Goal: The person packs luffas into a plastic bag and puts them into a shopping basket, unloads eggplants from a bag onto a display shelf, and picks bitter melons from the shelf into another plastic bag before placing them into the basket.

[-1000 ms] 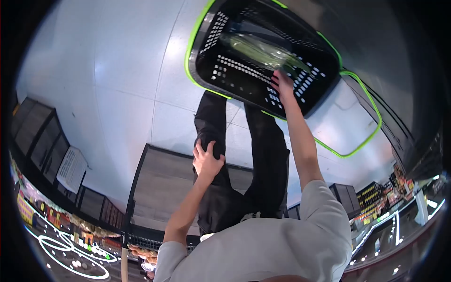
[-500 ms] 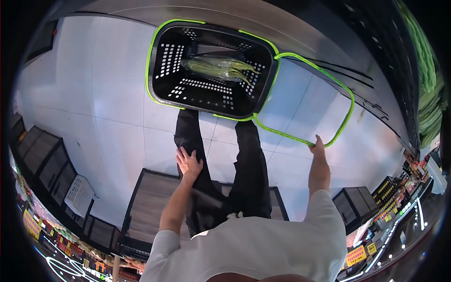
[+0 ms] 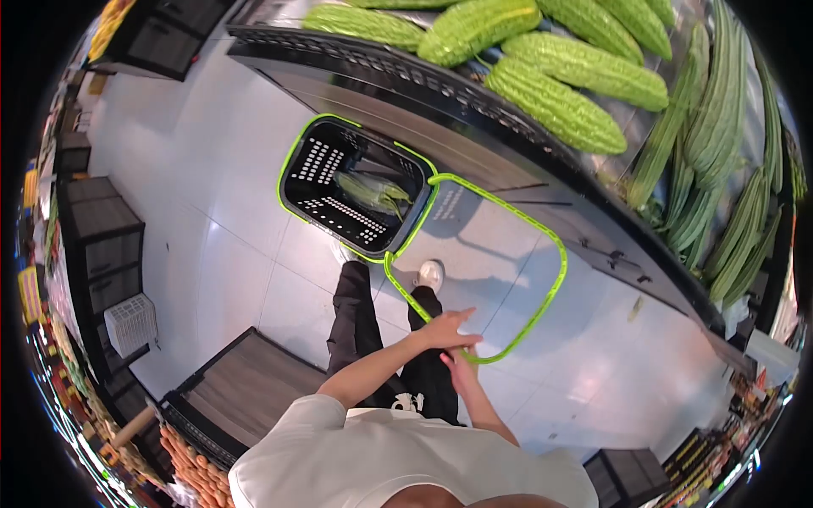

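Observation:
A black shopping basket with bright green trim is on the floor, near the foot of the display stand. Inside lies a clear plastic bag of long green vegetables, partly shaded. The basket's green pull handle is swung out to the right and toward me. My right hand is closed around the near end of this handle. Just above it, my left hand reaches across with fingers stretched and apart, overlapping the right hand and close to the handle; whether it touches the handle I cannot tell.
Bumpy green bitter melons and long ridged gourds fill the display stand along the top right, its dark edge above the basket. A dark wooden box stand is at lower left. A white crate stands farther left.
My view has shifted, bringing the bitter melons into sight. The left hand has moved from my leg to beside the right hand. The right hand and handle end have come nearer my body.

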A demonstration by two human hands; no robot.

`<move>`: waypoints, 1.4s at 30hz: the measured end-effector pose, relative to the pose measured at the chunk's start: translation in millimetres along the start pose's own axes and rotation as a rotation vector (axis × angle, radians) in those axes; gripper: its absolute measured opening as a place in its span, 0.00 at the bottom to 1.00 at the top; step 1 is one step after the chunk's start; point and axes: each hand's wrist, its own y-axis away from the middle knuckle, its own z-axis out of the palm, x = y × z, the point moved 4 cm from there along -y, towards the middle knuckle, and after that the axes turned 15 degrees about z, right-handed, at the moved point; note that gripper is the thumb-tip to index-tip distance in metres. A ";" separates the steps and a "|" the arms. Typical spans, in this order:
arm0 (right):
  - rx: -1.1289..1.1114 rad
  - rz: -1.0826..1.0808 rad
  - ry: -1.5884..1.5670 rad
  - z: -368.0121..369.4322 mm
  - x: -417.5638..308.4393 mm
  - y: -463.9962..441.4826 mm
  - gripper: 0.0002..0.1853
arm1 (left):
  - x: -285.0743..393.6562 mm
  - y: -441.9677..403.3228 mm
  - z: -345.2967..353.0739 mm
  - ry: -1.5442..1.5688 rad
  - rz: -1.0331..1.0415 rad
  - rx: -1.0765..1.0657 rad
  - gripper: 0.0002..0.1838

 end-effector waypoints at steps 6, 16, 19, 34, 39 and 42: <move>-0.329 0.040 0.957 -23.0 -44.2 67.9 0.24 | 44.4 -7.1 4.3 1.024 0.025 0.021 0.25; 0.650 -1.606 1.909 66.8 -246.0 184.0 0.34 | 94.3 45.2 -25.1 0.171 -0.109 0.276 0.28; 0.233 -1.656 2.052 103.8 -250.4 139.8 0.23 | 82.9 68.0 -16.2 -0.082 -0.312 0.307 0.23; -0.171 -0.788 2.594 272.2 -32.9 72.1 0.13 | 35.2 240.7 -136.5 -0.329 -0.630 0.208 0.27; -0.132 -0.663 2.453 369.2 49.3 37.3 0.15 | 5.9 324.2 -221.1 -0.511 -0.665 0.329 0.20; -0.165 -0.584 2.415 458.2 73.3 83.9 0.17 | -11.0 374.4 -267.2 -0.633 -0.638 0.496 0.15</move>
